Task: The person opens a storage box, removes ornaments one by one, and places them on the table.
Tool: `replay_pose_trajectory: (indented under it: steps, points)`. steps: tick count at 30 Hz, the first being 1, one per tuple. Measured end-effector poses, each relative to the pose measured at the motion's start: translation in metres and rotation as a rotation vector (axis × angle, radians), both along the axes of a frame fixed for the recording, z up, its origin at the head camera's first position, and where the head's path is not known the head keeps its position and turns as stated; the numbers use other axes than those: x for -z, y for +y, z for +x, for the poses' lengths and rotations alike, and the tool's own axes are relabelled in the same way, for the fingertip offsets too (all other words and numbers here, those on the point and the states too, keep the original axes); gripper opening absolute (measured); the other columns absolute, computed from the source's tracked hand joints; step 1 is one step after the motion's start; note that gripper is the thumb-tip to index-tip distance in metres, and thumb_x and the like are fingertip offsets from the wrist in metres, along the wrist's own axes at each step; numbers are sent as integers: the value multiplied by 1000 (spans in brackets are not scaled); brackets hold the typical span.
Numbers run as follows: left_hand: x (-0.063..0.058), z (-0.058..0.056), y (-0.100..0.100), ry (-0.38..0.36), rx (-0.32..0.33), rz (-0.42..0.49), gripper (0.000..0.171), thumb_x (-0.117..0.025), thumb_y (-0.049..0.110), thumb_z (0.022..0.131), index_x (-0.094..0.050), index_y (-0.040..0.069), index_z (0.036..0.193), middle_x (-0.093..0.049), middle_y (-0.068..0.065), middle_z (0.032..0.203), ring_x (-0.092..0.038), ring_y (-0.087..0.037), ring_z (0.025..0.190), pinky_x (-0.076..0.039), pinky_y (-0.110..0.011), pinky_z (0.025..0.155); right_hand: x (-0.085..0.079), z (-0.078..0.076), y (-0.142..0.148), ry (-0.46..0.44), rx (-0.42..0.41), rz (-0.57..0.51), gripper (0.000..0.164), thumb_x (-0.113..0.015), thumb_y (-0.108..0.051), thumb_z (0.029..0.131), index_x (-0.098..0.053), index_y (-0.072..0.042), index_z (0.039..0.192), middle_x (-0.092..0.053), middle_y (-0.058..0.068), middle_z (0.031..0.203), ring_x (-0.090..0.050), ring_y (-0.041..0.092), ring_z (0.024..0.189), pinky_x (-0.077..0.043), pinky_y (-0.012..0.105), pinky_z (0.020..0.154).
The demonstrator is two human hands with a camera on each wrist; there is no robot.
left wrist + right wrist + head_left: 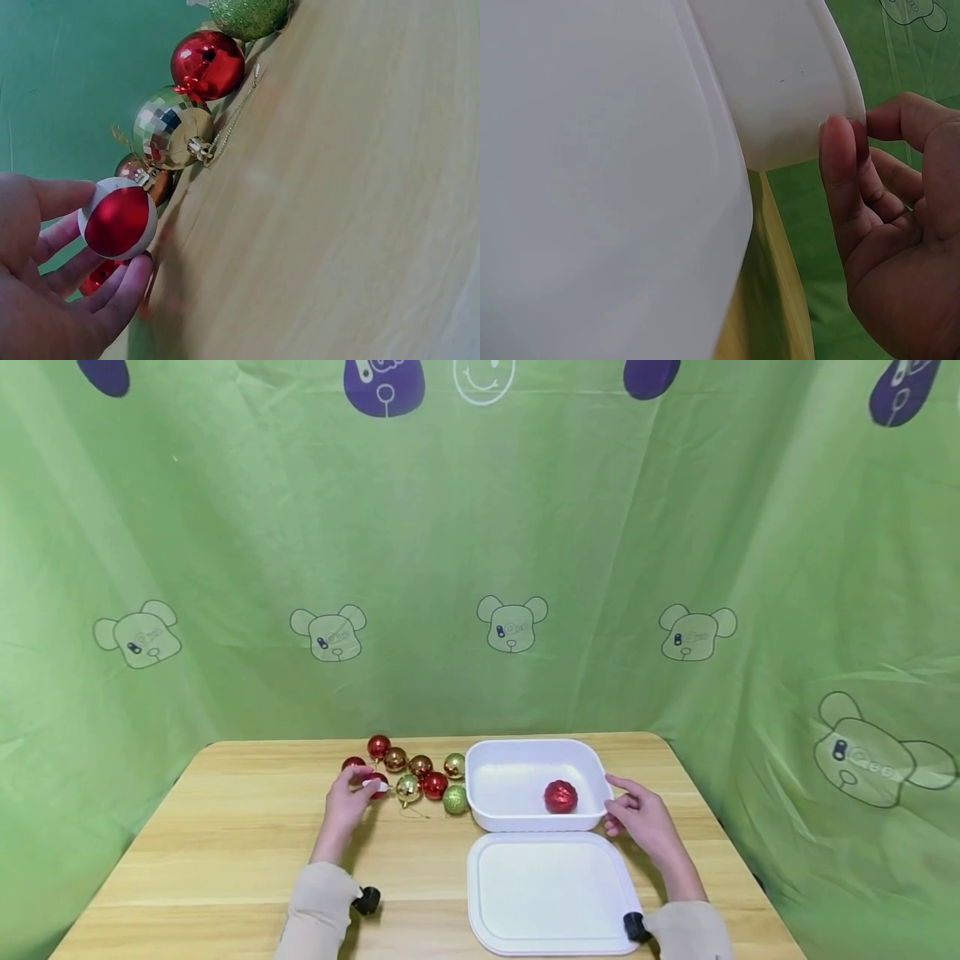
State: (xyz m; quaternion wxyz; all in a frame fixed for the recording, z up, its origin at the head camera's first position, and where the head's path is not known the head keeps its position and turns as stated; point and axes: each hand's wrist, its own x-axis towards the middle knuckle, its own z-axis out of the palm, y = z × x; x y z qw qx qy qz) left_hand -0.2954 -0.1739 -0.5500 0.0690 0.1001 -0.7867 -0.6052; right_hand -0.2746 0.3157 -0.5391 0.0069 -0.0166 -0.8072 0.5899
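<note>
My left hand [347,800] holds a red-and-white Christmas ball [118,219] between thumb and fingers at the left end of a group of baubles. Beside it lie a shiny gold bauble [408,788] with a cord loop, a red bauble [435,786] and a green glitter bauble [455,799]. On the right, my right hand [643,817] grips the near right corner of a white plastic box [498,823], thumb and fingers at its rim in the right wrist view. Inside the box sits one textured red ball [561,797].
A white lid [553,893] lies flat in front of the box, under my right forearm's side. More red, brown and gold baubles [421,766] are clustered behind, left of the box. A green curtain [420,693] hangs along the back of the wooden table [225,843].
</note>
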Motion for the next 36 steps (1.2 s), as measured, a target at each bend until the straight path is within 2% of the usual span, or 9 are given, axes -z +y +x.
replay_pose_trajectory:
  steps: [5,15,21,29,36]
  points:
    - [1,0,-1,-15,19,-36,36,-64,9,100,-58,1,135,-59,-25,138,-59,-43,126,-54,-49,104,-1,0,0,-7,5,5,57,-63,0,97,-46,0,152,-69,17,86,-69,17,69,-65,31,66]
    - [3,1,-2,-14,33,-38,38,-64,9,101,-57,0,137,-59,-25,138,-56,-43,129,-46,-55,112,-1,1,-2,-2,3,1,58,-63,1,97,-45,3,152,-69,17,85,-69,17,68,-65,32,66]
    - [4,2,-3,-11,40,-21,39,-64,9,100,-57,0,137,-59,-25,139,-57,-43,129,-46,-56,112,0,0,-1,2,-1,-12,59,-62,2,98,-43,4,153,-70,19,87,-70,18,69,-66,34,66]
    - [2,3,-2,-12,36,-52,40,-65,11,100,-57,3,138,-58,-24,140,-55,-41,130,-48,-55,112,1,-1,0,1,-11,-3,59,-60,3,98,-41,6,153,-70,20,87,-70,18,69,-66,35,66]
    - [-3,0,0,90,3,-152,37,-69,9,97,-61,1,132,-62,-25,135,-56,-41,129,-44,-56,115,2,-2,1,-13,0,-5,59,-61,2,98,-42,4,154,-69,20,89,-70,18,70,-66,36,67]
